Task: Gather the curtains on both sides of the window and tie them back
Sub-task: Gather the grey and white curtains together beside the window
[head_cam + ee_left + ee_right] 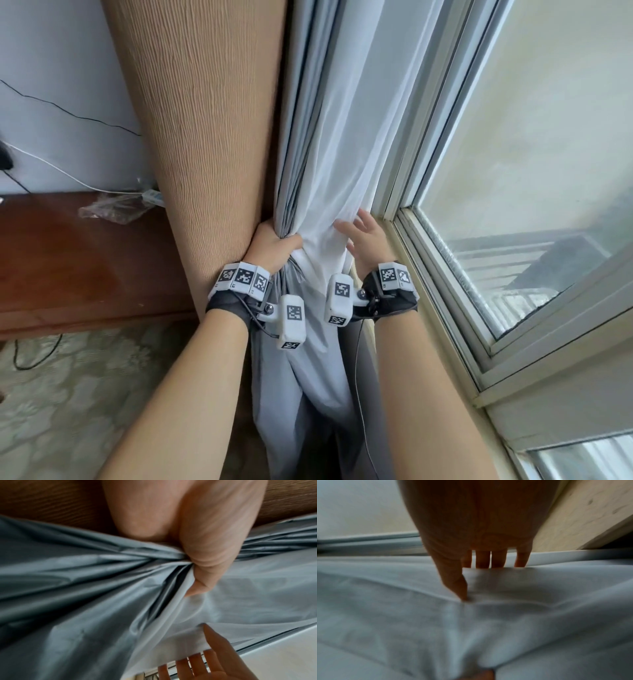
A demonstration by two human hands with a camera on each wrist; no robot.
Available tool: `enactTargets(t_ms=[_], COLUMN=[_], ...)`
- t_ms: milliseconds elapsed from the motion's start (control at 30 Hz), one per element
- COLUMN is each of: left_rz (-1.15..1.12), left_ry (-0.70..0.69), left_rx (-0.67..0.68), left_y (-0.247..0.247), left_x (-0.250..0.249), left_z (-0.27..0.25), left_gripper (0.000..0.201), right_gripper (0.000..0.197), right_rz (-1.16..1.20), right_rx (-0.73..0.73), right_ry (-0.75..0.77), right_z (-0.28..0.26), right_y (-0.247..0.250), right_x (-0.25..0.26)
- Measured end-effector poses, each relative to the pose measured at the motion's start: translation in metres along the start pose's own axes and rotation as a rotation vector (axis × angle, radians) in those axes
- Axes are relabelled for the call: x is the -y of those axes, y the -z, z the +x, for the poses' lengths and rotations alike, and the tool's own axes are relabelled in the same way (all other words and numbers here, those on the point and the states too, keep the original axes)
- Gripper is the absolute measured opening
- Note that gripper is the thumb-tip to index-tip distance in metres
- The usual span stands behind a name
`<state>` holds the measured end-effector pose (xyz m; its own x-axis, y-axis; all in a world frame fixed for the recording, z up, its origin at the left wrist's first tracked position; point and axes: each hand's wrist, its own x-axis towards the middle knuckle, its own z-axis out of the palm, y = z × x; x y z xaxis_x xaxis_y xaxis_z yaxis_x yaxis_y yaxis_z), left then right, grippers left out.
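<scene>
A tan outer curtain (212,120) hangs at the left, with its pale grey lining (329,137) bunched beside it toward the window. My left hand (274,245) grips the gathered folds of both at waist height; the left wrist view shows its thumb (202,555) clamped over the pleated grey cloth (85,588). My right hand (364,236) is spread at the lining's free edge. Its thumb (453,585) presses the front of the cloth (471,628), while the straight fingers (482,559) reach behind the edge. The same hand (214,662) shows low in the left wrist view.
The window frame (445,274) and glass run close along the right. A dark wooden cabinet (68,267) with a plastic bag (109,209) on it stands at the left. Cables (68,113) cross the wall. Below lies patterned floor (68,394).
</scene>
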<state>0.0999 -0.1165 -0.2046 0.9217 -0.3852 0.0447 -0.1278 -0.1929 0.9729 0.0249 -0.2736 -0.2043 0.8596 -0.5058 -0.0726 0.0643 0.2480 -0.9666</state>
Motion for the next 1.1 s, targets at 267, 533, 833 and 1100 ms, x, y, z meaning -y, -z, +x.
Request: enactTargets(t_ms=[267, 533, 833, 1100], left_rz=[-0.022, -0.063, -0.006, 0.026], left_ry=[-0.064, -0.084, -0.056, -0.039], left_rx=[-0.094, 0.179, -0.087, -0.046], left_y=[-0.006, -0.024, -0.025, -0.01], left_x=[-0.002, -0.006, -0.01, -0.008], left_z=[-0.002, -0.008, -0.008, -0.008], left_gripper=[0.028, 0.067, 0.023, 0.031], right_gripper=[0.014, 0.02, 0.028, 0.07], right_rz=[-0.159, -0.266, -0.285, -0.114], right_rx=[-0.182, 0.24, -0.052, 0.07], right_ry=[0.217, 0.165, 0.128, -0.089], right_z=[-0.017, -0.031, -0.013, 0.015], right_y=[0.007, 0.0, 0.014, 0.009], right_x=[-0.008, 0.014, -0.002, 0.002])
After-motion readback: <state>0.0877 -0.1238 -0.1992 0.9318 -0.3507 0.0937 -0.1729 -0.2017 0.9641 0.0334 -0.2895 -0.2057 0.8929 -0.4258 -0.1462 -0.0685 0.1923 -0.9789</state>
